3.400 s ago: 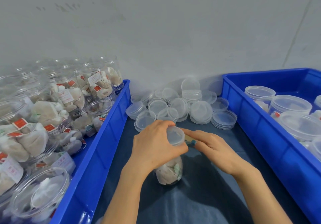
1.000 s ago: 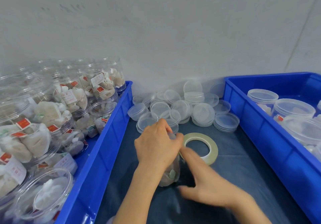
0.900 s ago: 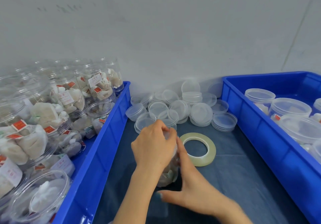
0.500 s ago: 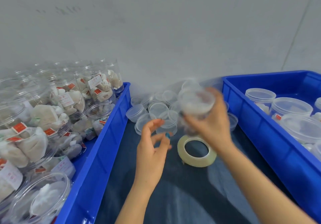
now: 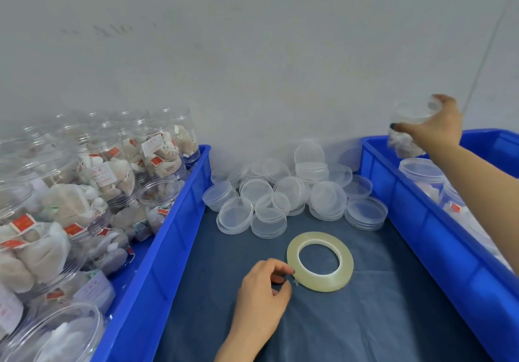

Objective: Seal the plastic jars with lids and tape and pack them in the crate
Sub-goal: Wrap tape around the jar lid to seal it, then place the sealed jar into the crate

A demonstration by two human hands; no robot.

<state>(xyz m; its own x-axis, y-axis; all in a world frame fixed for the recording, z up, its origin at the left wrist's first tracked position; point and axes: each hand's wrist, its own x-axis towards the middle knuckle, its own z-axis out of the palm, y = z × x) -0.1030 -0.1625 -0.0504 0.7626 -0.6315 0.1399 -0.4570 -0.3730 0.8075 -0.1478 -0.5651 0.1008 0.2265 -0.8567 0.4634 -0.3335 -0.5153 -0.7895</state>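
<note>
- The right hand point(image 5: 438, 128) had lifted the capped jar point(image 5: 407, 136) off the dark cloth point(image 5: 365, 319), where half a second before it was only just clear of the tape. It held the jar high over the near corner of the right-hand blue crate point(image 5: 421, 238).
- Its fingers were curled round the jar's lid end from above, with the thumb on the near side. The jar hung tilted below the fingers and touched nothing in the crate.
- The left hand point(image 5: 262, 291), which a moment earlier steadied the jar, had dropped to the roll of tape point(image 5: 323, 282) lying flat on the cloth.
- Its fingers were bent close together, and the forefinger tip touched the roll's outer edge. Whether they gripped the roll or its loose end could not be told.
- By my reading this jar was sealed and about to be packed. The lidded jars point(image 5: 421, 169) below and beside the right fingers showed the crate part filled.
- The loose lids point(image 5: 280, 193) lay beyond the left fingertips. The open jars point(image 5: 106, 176) in the left crate point(image 5: 174, 235), off to the left of that hand, suggested many rounds remained.
- The bags in the open jars carried small red tags and white paper labels with printed characters, too small and blurred to read. The tape and crates showed no brand.
</note>
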